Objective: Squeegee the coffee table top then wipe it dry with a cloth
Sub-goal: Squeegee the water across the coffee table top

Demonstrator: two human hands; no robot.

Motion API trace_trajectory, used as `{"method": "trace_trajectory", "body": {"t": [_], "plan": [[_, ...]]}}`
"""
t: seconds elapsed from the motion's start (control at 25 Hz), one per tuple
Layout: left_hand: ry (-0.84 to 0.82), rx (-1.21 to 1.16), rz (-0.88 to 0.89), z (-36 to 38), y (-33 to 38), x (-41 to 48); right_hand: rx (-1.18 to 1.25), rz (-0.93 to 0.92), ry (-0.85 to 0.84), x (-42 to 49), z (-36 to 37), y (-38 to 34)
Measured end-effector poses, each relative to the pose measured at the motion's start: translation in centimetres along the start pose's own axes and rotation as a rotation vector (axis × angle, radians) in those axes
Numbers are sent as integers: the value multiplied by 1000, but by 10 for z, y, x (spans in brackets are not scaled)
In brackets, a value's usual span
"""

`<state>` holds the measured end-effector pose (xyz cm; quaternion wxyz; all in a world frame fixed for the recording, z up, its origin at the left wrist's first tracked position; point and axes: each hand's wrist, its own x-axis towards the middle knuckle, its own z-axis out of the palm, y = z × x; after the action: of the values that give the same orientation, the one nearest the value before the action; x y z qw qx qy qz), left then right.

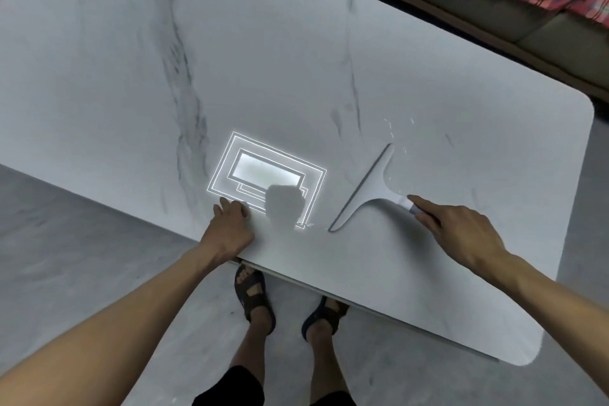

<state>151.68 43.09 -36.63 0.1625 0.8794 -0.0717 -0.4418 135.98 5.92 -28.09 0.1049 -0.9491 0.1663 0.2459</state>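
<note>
Right hand (461, 234) gripping white T-shaped squeegee (369, 189), marble table (263, 59)

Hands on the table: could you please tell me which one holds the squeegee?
The right hand grips the squeegee handle; the left hand rests empty.

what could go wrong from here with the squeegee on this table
The squeegee sits near the table's near edge, so pulling it closer could push the droplets off onto the floor by the sandalled feet. The left hand, pressing flat on the top, may smear prints on the wet surface.
</note>
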Motion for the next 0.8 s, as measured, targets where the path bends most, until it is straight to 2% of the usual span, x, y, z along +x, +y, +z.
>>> {"method": "trace_trajectory", "body": {"t": [0.16, 0.28, 0.4, 0.48, 0.64, 0.8], "plan": [[239, -224, -92, -10, -11, -12, 25, -54, 26, -12, -7, -21], [334, -237, -141, -19, -28, -20, 43, -303, -36, -3, 13, -83], [356, -205, -163, -29, -47, -20, 20, -546, -138, 8, 50, -163], [348, -226, -169, -30, -56, -20, -13, -648, -140, 12, 73, -204], [311, -212, -116, -19, -54, -27, -44, -666, -93, 15, 90, -210], [332, -125, 9, 2, -29, -32, 8, -521, -116, -3, 77, -133]]}}
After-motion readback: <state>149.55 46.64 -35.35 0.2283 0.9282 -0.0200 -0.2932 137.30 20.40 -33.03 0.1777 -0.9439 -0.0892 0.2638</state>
